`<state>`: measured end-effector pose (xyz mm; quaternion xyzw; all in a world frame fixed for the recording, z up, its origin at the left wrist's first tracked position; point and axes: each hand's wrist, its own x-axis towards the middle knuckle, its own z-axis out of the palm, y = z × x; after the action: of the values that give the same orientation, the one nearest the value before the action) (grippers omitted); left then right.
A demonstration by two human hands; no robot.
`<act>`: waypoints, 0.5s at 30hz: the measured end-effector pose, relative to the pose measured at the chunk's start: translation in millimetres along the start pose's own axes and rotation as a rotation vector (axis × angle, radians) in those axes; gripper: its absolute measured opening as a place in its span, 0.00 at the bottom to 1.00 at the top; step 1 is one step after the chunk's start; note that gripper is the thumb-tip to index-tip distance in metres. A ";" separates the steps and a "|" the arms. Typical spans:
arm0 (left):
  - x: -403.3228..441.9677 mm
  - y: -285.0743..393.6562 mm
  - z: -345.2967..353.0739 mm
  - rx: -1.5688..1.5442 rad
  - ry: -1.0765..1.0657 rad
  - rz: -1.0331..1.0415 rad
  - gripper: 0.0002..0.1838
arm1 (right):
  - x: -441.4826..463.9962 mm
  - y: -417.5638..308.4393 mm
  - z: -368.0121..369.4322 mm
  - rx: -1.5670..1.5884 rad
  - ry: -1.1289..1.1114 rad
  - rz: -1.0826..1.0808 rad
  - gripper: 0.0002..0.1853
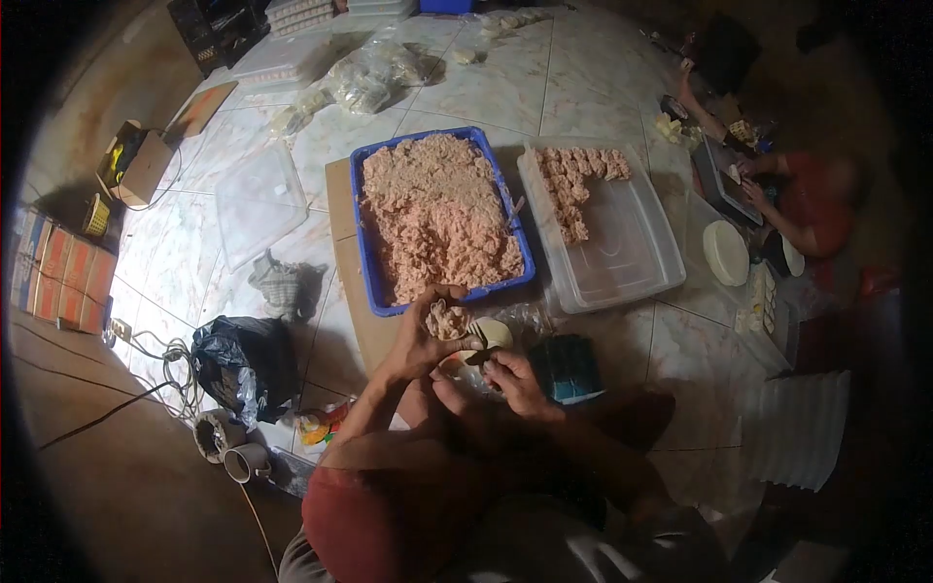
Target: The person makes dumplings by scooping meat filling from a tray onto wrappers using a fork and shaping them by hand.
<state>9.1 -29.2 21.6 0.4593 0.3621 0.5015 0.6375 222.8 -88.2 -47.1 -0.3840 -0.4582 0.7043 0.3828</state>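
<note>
My left hand [420,342] is curled around a lump of pale pink minced filling [447,321], just below the near edge of a blue tray [449,298]. Whether a wrapper lies under the lump, I cannot tell. In my right hand [520,382] is a small dark flat tool [478,357], its end close to my left thumb. Pale round dough wrappers [494,333] sit right behind the tool. The tray is heaped with the same minced filling [437,214]. To its right, a clear plastic container [622,267] holds rows of small filled dumplings [573,189] along its far and left sides.
A black plastic bag [243,364], a mug [247,463] and tangled cables [170,369] lie on the left. A clear lid [260,204] rests on the tiled floor. At right, another person [821,199] works beside a dark tray [729,180]. Bagged goods [374,73] lie behind.
</note>
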 end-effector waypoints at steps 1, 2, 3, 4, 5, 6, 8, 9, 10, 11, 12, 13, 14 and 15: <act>1.6 1.4 0.5 0.152 0.000 0.011 0.27 | 3.0 -0.3 7.9 -0.014 0.036 -0.069 0.10; 2.2 1.8 1.1 0.303 0.002 0.021 0.27 | 4.1 -0.4 10.5 -0.016 0.038 -0.070 0.10; 3.1 1.2 4.1 0.176 0.010 0.038 0.25 | 5.6 1.1 11.7 -0.067 0.125 -0.110 0.09; 3.0 2.6 4.3 0.177 0.011 0.040 0.25 | 8.4 2.0 12.2 -0.118 0.209 -0.153 0.09; 1.9 4.2 3.8 0.136 0.033 0.044 0.25 | 9.0 6.7 9.7 -0.117 0.206 -0.154 0.09; 0.5 5.8 3.7 0.094 0.056 0.047 0.25 | 7.1 9.7 7.6 -0.111 0.240 -0.199 0.09; 2.1 5.0 3.1 0.141 0.035 0.054 0.26 | 6.8 15.0 0.6 -0.107 0.278 -0.245 0.09; 1.6 3.2 4.6 0.187 0.008 0.057 0.27 | 8.0 1.7 1.9 -0.310 0.212 -0.257 0.09; 0.5 -3.9 6.7 0.182 0.003 0.049 0.27 | 6.9 -14.5 5.6 -0.510 0.145 -0.264 0.09; 2.5 -14.1 8.6 0.351 0.012 0.044 0.28 | 9.6 -35.7 21.2 -0.519 0.145 -0.373 0.09; 4.8 -18.9 10.1 0.522 0.024 0.044 0.29 | 11.0 -21.5 13.8 -0.522 0.145 -0.374 0.09; 5.9 -17.3 10.4 0.524 0.027 0.048 0.29 | 16.1 5.3 2.1 -0.711 0.252 -0.461 0.09; 5.6 -14.7 9.6 0.457 0.094 0.113 0.30 | 20.7 20.4 -3.6 -0.896 0.357 -0.547 0.09; 5.8 -12.4 8.2 0.388 0.162 0.178 0.32 | 21.9 12.3 5.8 -0.827 0.431 -0.527 0.09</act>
<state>21.8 -26.3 12.5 0.5619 0.4598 0.5117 0.4593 206.4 -74.3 -61.2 -0.5106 -0.6892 0.2501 0.4491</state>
